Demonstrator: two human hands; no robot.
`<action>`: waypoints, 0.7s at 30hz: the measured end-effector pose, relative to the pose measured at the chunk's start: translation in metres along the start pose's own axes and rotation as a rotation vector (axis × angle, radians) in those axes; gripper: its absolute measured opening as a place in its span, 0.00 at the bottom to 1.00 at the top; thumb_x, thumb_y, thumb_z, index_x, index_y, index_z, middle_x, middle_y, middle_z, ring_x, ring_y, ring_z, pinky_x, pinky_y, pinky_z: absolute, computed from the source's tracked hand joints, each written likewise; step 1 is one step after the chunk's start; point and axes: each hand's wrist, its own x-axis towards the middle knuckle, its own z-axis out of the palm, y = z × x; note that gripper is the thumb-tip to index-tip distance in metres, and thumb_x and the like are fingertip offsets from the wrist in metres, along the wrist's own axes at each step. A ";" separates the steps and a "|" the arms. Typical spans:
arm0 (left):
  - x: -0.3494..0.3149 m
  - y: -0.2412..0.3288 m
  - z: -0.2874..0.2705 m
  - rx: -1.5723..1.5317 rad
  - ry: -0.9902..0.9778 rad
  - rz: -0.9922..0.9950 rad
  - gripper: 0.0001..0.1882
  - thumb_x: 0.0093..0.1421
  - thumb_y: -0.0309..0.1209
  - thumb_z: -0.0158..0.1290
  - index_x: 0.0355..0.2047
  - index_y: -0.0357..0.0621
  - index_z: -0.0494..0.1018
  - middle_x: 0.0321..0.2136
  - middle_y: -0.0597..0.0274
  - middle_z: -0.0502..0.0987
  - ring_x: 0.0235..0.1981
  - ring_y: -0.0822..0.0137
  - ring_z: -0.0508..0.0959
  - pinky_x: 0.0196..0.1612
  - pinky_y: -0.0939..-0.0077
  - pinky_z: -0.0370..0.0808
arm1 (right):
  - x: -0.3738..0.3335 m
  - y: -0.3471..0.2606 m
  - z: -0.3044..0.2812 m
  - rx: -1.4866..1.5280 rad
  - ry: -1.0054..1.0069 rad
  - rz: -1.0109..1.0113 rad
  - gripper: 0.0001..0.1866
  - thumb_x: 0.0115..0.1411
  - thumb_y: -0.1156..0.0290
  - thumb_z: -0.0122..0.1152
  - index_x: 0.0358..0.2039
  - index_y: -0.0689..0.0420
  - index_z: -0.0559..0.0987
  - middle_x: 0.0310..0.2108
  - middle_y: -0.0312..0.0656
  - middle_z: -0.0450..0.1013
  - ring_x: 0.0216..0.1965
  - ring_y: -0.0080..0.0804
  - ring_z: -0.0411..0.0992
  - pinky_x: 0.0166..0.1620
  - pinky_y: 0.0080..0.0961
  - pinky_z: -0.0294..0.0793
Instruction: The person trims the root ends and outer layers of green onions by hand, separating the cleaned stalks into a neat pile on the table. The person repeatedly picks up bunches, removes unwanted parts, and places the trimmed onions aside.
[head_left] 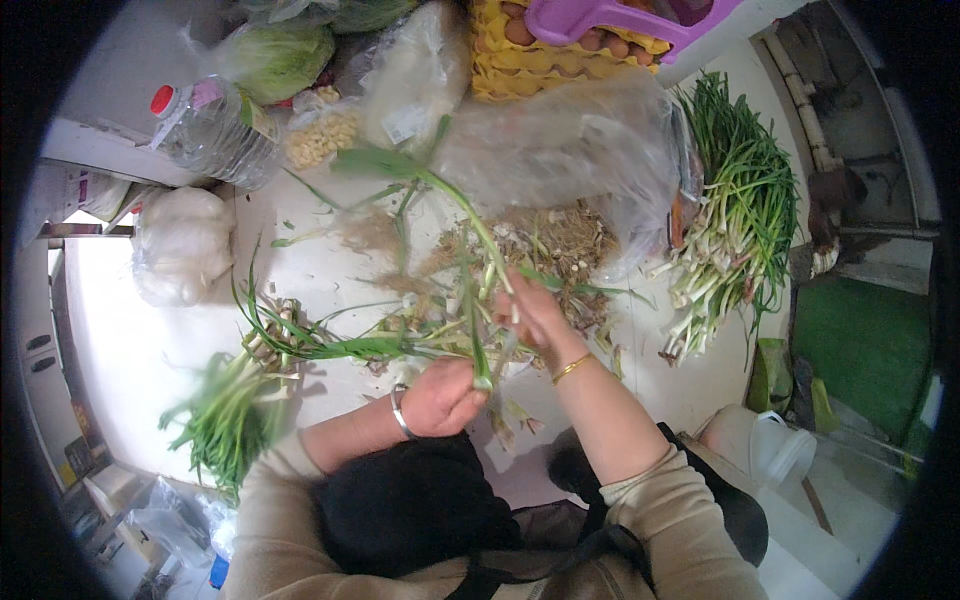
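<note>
Over the middle of the table, my right hand (535, 312) is closed around the lower pale end of a long green garlic stalk (462, 205), whose broad flat leaves point away to the far left. Nearer to me, my left hand (445, 395) is shut in a fist on a green leaf strip (476, 335) that stands up out of it. Beneath and beyond both hands lies a heap of dry roots and peelings (560, 240). A bundle of green garlic (235, 395) rests at the left, slightly blurred, and a larger bundle (735, 200) lies at the right.
Along the far side stand a clear bottle with a red cap (215, 125), a bag of peeled cloves (322, 135), a bagged cabbage (275, 60), yellow egg trays (560, 70) and a purple plastic basket (640, 20). A crumpled clear bag (570, 140) covers part of the heap.
</note>
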 end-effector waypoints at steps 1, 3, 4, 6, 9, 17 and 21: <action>0.001 0.002 -0.002 -0.030 0.012 0.022 0.03 0.54 0.26 0.45 0.28 0.39 0.66 0.20 0.53 0.66 0.21 0.51 0.68 0.24 0.63 0.65 | -0.001 -0.007 -0.005 0.024 0.012 -0.009 0.11 0.62 0.64 0.46 0.25 0.55 0.66 0.15 0.31 0.61 0.16 0.21 0.59 0.24 0.24 0.65; 0.004 0.001 -0.007 -0.103 0.080 -0.032 0.04 0.53 0.26 0.45 0.28 0.39 0.66 0.21 0.52 0.66 0.22 0.49 0.67 0.26 0.62 0.64 | -0.009 -0.014 -0.012 -0.374 0.041 -0.015 0.13 0.62 0.62 0.47 0.23 0.55 0.65 0.15 0.31 0.62 0.17 0.22 0.60 0.26 0.24 0.66; 0.006 -0.002 -0.008 -0.047 0.125 -0.117 0.04 0.53 0.27 0.45 0.29 0.39 0.66 0.21 0.51 0.66 0.23 0.48 0.67 0.26 0.62 0.64 | -0.014 -0.015 -0.012 -0.587 0.076 -0.021 0.14 0.62 0.61 0.47 0.22 0.54 0.65 0.15 0.31 0.62 0.17 0.22 0.61 0.26 0.24 0.67; 0.008 -0.010 -0.010 0.057 0.216 -0.286 0.04 0.54 0.27 0.45 0.29 0.40 0.65 0.22 0.51 0.67 0.23 0.48 0.67 0.26 0.61 0.64 | -0.027 -0.010 -0.007 -0.488 0.056 0.082 0.13 0.62 0.62 0.47 0.26 0.56 0.69 0.18 0.33 0.66 0.20 0.24 0.65 0.29 0.25 0.69; 0.005 -0.024 0.000 0.306 0.077 -0.319 0.06 0.54 0.29 0.46 0.31 0.41 0.65 0.21 0.51 0.70 0.21 0.51 0.72 0.23 0.60 0.68 | -0.045 0.004 0.010 -0.173 -0.088 0.107 0.13 0.62 0.63 0.46 0.35 0.59 0.72 0.25 0.35 0.71 0.27 0.26 0.69 0.33 0.25 0.70; -0.015 -0.047 0.023 0.447 -0.021 -0.548 0.10 0.55 0.32 0.46 0.35 0.41 0.67 0.17 0.52 0.72 0.16 0.50 0.73 0.19 0.58 0.70 | -0.051 0.014 0.040 0.109 -0.131 -0.087 0.12 0.61 0.71 0.48 0.43 0.62 0.70 0.28 0.37 0.70 0.30 0.26 0.69 0.35 0.22 0.70; -0.019 -0.045 0.020 0.066 -0.028 -0.505 0.09 0.58 0.34 0.45 0.31 0.41 0.68 0.18 0.52 0.71 0.17 0.55 0.72 0.22 0.65 0.68 | -0.047 0.009 0.038 0.352 -0.116 0.010 0.08 0.62 0.70 0.46 0.37 0.61 0.69 0.17 0.29 0.59 0.18 0.20 0.58 0.25 0.18 0.62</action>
